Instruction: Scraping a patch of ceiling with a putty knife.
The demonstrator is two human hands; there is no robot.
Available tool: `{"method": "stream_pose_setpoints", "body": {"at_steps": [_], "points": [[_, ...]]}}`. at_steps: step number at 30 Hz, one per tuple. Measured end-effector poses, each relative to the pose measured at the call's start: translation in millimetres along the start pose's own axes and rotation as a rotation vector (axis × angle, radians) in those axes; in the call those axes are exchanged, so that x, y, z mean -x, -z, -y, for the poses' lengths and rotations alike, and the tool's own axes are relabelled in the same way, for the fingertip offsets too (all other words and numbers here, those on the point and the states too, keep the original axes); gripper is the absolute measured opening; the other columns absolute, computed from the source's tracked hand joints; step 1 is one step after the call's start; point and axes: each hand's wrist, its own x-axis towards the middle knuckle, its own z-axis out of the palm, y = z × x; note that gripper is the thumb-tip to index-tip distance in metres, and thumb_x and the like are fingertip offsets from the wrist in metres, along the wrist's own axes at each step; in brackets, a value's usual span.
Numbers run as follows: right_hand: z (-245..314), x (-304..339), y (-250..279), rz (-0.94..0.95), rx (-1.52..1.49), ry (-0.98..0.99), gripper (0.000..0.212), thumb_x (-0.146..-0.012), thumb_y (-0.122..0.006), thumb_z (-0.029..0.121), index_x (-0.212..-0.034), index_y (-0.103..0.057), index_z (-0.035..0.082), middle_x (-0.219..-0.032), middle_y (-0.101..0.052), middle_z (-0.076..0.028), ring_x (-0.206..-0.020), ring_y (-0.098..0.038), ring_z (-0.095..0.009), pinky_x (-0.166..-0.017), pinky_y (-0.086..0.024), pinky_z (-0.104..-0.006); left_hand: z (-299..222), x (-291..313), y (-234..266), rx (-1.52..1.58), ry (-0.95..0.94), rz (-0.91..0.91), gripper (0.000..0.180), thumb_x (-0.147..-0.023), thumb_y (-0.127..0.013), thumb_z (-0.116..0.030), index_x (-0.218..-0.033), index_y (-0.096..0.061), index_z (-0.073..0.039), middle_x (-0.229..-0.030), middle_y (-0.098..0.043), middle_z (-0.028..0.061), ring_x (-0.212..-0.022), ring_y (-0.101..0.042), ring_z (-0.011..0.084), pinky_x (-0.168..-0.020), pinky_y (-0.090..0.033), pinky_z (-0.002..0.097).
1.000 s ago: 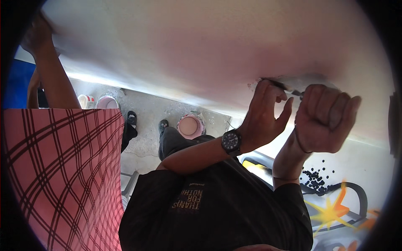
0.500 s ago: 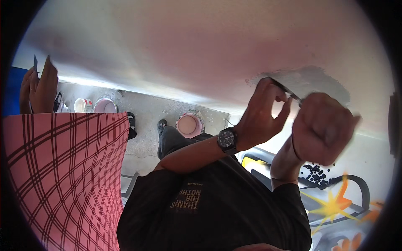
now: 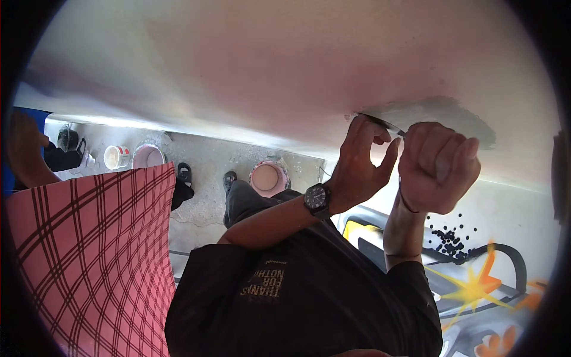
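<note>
A dark, thin blade of what looks like a putty knife [image 3: 386, 124] lies at the wall [image 3: 285, 77], along the edge of a wet grey patch of filler [image 3: 452, 116]. My right hand [image 3: 439, 168] is closed in a fist at the blade's right end; the handle is hidden inside it. My left hand [image 3: 363, 160], with a black watch at the wrist, has its fingers bent onto the blade's left part, the thumb bowed toward them. Both hands are close together, just below the filler.
A co-worker in a pink checked shirt [image 3: 95, 256] stands at left, one hand [image 3: 27, 149] near a blue surface. On the floor stand a pink bucket [image 3: 269, 178], another bucket [image 3: 148, 157] and a white tub [image 3: 116, 157]. Painted graffiti [image 3: 473, 288] covers the lower right.
Both my hands have shifted left with the knife, the right one more, and are closer together. The co-worker's hands have dropped away from the wall; their blade is out of sight.
</note>
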Motion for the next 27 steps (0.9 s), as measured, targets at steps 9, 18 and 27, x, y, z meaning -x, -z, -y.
{"method": "stream_pose_setpoints", "body": {"at_steps": [9, 18, 27], "points": [[-5, 7, 11, -0.037, -0.194, 0.08, 0.041, -0.101, -0.04, 0.012, -0.062, -0.027, 0.011, -0.049, -0.031, 0.001, -0.04, -0.027, -0.011, -0.039, -0.024, -0.0267, 2, 7, -3, 0.015, -0.038, -0.019, 0.02, -0.081, -0.071, -0.002, -0.091, -0.053, 0.0, -0.089, -0.054, 0.0141, -0.082, -0.057, 0.0285, -0.066, -0.049, 0.035], [1, 11, 15, 0.101, 0.092, 0.117, 0.032, -0.072, -0.05, -0.013, -0.062, -0.03, 0.01, -0.05, -0.032, 0.0, -0.04, -0.03, -0.013, -0.038, -0.027, -0.0291, 7, 12, -8, 0.017, -0.037, -0.006, 0.02, -0.082, -0.071, -0.002, -0.09, -0.053, -0.001, -0.086, -0.054, 0.0139, -0.082, -0.056, 0.0293, -0.068, -0.047, 0.0382], [7, 17, 24, 0.008, -0.077, 0.004, 0.052, -0.106, -0.041, 0.029, -0.059, -0.029, 0.012, -0.047, -0.029, 0.0, -0.04, -0.024, -0.013, -0.042, -0.024, -0.0283, 10, 11, -21, -0.02, -0.094, -0.027, 0.019, -0.081, -0.072, -0.002, -0.088, -0.054, -0.001, -0.085, -0.055, 0.0128, -0.077, -0.057, 0.0282, -0.066, -0.048, 0.0366]]}}
